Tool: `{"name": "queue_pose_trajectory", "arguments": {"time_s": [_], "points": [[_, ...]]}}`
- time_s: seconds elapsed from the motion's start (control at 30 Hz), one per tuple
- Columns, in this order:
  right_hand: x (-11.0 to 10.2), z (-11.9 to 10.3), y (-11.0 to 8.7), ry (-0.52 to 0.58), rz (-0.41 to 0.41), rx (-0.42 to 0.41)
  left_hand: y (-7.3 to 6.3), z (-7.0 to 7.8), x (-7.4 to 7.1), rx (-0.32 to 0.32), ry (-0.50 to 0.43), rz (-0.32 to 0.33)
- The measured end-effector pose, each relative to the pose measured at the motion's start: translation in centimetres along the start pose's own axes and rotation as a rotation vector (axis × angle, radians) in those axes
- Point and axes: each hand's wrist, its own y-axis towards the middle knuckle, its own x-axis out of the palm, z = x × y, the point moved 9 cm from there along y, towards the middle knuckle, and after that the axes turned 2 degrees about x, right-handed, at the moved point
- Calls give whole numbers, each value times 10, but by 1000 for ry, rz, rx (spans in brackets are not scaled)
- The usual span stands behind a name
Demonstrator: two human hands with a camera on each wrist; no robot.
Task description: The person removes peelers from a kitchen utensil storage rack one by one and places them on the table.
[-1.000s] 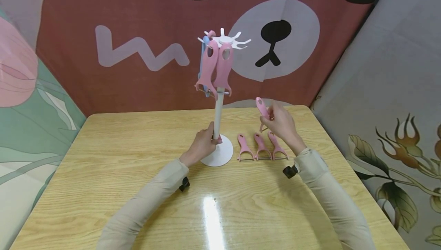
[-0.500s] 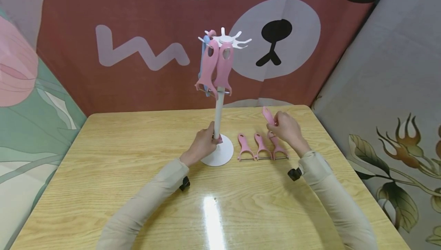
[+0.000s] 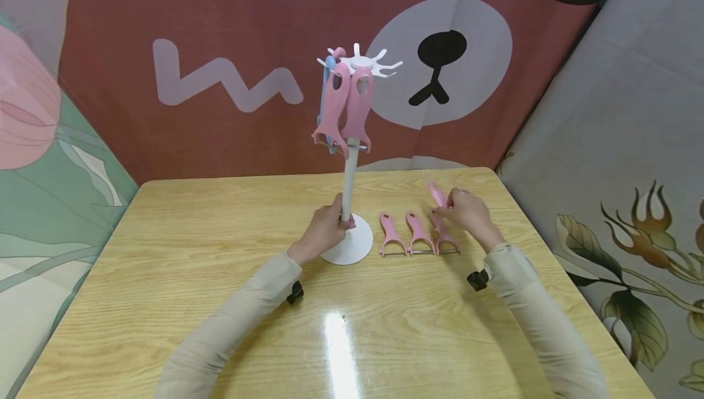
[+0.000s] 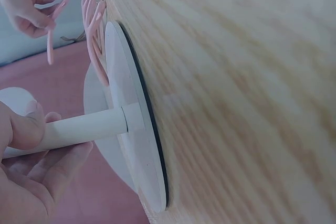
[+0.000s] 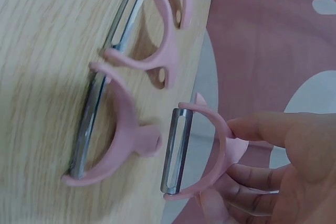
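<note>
Head view shows a person's left hand (image 3: 321,230) wrapped round the lower part of a white pole (image 3: 349,182), just above its round white base (image 3: 354,247), which rests on the wooden tabletop (image 3: 220,240). In the left wrist view, thumb and fingers lie on opposite sides of the pole.

The right hand (image 3: 467,211) pinches a pink peeler (image 5: 214,174) near where the handle meets the forked frame, thumb on one side and fingers on the other. Seen from the right wrist, the metal blade points away from the palm; the left wrist view shows this peeler raised off the tabletop.

Below and beside it, three more pink peelers (image 3: 414,225) lie in a row to the right of the base, close side by side, handles toward the far edge and blades toward the person.

At the pole's top, a white ring of hooks (image 3: 363,64) carries two pink peelers at the front (image 3: 360,106) and a blue one (image 3: 323,96) at the left; a bit of pink shows behind. Reddish cloth (image 3: 220,130) with a printed muzzle hangs beyond.
</note>
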Motion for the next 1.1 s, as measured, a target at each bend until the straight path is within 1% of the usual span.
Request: {"name": "queue_pose_trajectory", "arguments": {"time_s": [0.2, 0.43, 0.57, 0.7, 0.97, 1.1], "points": [[3, 12, -3, 9, -51, 16, 0, -1, 1, -13, -3, -11], [5, 22, -7, -39, -99, 57, 0, -1, 1, -4, -1, -3], [8, 28, -8, -57, -144, 92, 1, -1, 1, 1, 3, -5], [10, 32, -10, -70, -176, 105, 0, -1, 1, -2, 0, -5], [10, 41, -11, -83, -159, 94, 0, -1, 1, -11, 0, -15], [11, 45, -12, -95, -171, 113, 0, -2, 1, -17, -6, -18]]}}
